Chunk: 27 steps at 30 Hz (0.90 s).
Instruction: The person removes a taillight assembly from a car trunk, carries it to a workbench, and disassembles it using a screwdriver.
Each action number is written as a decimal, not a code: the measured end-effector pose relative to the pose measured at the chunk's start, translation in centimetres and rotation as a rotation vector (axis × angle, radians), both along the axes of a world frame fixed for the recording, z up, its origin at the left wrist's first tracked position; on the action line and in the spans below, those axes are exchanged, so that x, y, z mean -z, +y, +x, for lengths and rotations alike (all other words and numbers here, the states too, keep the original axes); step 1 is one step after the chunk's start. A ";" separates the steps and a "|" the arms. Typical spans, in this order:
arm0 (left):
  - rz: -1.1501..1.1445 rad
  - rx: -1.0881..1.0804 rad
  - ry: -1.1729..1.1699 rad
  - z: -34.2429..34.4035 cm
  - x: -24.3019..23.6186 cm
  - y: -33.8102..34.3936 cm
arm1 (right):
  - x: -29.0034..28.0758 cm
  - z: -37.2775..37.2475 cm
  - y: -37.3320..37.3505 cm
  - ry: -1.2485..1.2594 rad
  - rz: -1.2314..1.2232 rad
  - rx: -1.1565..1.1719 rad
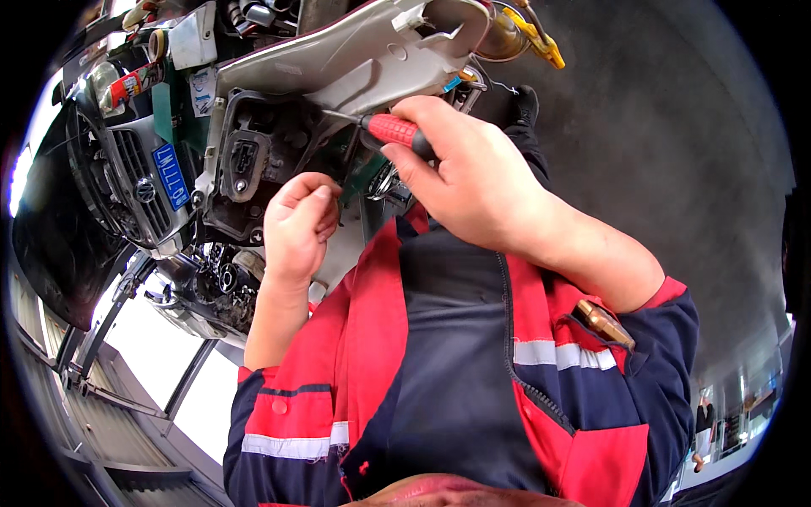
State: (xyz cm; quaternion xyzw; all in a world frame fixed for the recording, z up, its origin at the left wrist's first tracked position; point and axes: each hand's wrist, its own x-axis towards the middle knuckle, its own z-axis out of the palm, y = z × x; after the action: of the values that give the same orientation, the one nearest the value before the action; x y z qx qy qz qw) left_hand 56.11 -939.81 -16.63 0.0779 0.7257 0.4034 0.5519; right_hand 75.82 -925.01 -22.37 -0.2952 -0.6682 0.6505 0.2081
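Observation:
My right hand (477, 182) is closed around the red and black handle of a screwdriver (393, 129). Its thin metal shaft points left, with the tip by the upper right edge of a dirty black housing (274, 118). On that housing sits a grey socket-like piece (245, 165) with a bolt below it. My left hand (300, 224) is held close to the housing's lower right, fingers curled in; whatever they may hold is hidden. Beyond both hands lies a large silver-grey moulded panel (338, 63) against the housing.
A red can (135, 84), a tape roll (157, 45) and a white container (194, 35) crowd the bench at upper left. A yellow-handled tool (536, 38) lies at the top right. Cars with raised hoods, one with a silver grille (144, 186), stand at left.

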 end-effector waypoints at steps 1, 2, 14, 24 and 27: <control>-0.103 0.143 0.132 0.0 0.3 0.0 | 0.4 -0.6 -0.3 0.067 0.060 0.062; -0.160 0.299 0.359 0.7 0.8 0.4 | 0.4 -0.9 -0.4 0.061 0.053 0.061; -0.223 0.373 0.359 0.9 1.8 1.1 | 0.2 -1.6 -0.6 0.032 0.075 0.048; -0.177 0.529 0.814 0.6 0.8 1.2 | -1.9 -2.4 -0.2 -0.080 0.296 -0.042; 0.188 0.806 1.531 -1.1 0.5 0.8 | -2.5 -3.1 0.3 -0.202 0.314 -0.084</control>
State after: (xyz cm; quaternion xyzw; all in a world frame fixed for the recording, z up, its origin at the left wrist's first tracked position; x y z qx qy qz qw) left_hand 55.00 -939.00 -17.15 0.6238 0.7782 0.0722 0.0041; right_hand 72.72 -924.75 -19.84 -0.2949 -0.7908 0.5132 0.1561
